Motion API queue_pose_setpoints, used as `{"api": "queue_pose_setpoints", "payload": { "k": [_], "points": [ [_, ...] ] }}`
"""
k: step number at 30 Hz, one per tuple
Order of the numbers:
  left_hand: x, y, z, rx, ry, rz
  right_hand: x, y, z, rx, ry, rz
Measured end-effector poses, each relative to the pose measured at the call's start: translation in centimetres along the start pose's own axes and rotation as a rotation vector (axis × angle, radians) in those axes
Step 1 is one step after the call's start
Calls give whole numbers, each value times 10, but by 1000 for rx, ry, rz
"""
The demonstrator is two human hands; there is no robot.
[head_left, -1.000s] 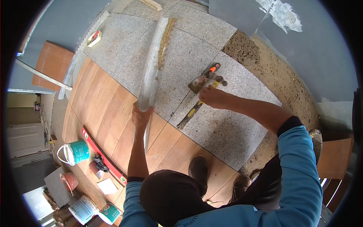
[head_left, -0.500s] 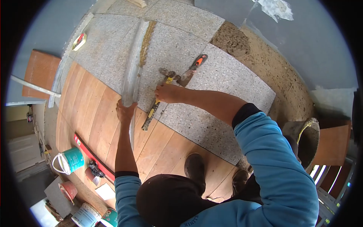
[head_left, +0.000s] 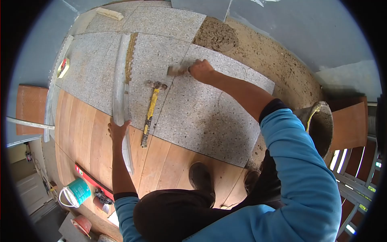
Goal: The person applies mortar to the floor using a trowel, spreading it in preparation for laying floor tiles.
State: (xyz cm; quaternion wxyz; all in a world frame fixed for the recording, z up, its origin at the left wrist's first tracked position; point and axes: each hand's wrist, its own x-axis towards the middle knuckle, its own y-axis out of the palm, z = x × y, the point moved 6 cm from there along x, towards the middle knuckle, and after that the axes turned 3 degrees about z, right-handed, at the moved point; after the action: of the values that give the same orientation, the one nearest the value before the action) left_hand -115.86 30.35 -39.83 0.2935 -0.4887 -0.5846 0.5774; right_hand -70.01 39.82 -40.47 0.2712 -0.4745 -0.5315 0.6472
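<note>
Right grip [head_left: 200, 70] around left-pointing scraper [head_left: 176, 71]

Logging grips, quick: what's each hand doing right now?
Left hand: holding the metal bar at its near end.
Right hand: closed on a scraper, motion-blurred.

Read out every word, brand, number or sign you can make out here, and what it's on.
No text can be read.
Teal bucket: its pale print is too small.
Red level: the marks near its end are too small.
Hammer: no lettering can be made out.
</note>
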Motion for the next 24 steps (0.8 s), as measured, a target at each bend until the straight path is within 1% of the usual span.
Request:
{"api": "queue_pose_setpoints", "payload": {
  "k": [2, 4, 6, 7, 8, 10, 12, 14, 15, 16, 17, 18, 19, 20, 21, 22, 24],
  "points": [
    [-8, -13, -14, 39, 55, -100, -11, 4, -20, 150, 158, -93],
    [-17, -30, -41, 37, 153, -221, -7, -9, -13, 329, 191, -106],
    [-24, -47, -79, -64, 393, -326, 20, -4, -3, 491, 307, -160],
    [-26, -56, -105, -124, 512, -376, 17, -22, 12, 544, 257, -113],
    [-29, -64, -127, -197, 545, -321, 27, -21, 21, 593, 292, -139],
    [-46, -73, -172, -346, 597, -180, 6, -35, 40, 572, 218, -94],
    [-69, -65, -207, -382, 587, 51, -38, -55, 52, 433, 67, -250],
    [-108, -65, -250, -442, 542, 283, -109, -80, 39, 543, 114, -211],
    [-131, -57, -270, -458, 571, 397, -150, -94, 30, 604, 132, -196],
    [-154, -42, -288, -472, 599, 511, -195, -100, 13, 661, 182, -137],
    [-184, -29, -308, -483, 584, 656, -244, -109, -10, 714, 226, -85],
    [-223, -32, -337, -483, 540, 791, -297, -117, -39, 720, 377, -10],
    [-252, -15, -355, -541, 504, 882, -363, -137, -72, 740, 562, -30],
    [-291, -16, -379, -629, 503, 966, -422, -124, -111, 669, 698, -58],
    [-326, -20, -405, -608, 499, 1038, -491, -88, -148, 1216, 796, -289],
    [-360, -20, -431, -587, 492, 1111, -537, -61, -170, 981, 903, -176],
    [-419, 5, -472, -545, 460, 1309, -628, -7, -214, 513, 1073, 111]
  ]
}}
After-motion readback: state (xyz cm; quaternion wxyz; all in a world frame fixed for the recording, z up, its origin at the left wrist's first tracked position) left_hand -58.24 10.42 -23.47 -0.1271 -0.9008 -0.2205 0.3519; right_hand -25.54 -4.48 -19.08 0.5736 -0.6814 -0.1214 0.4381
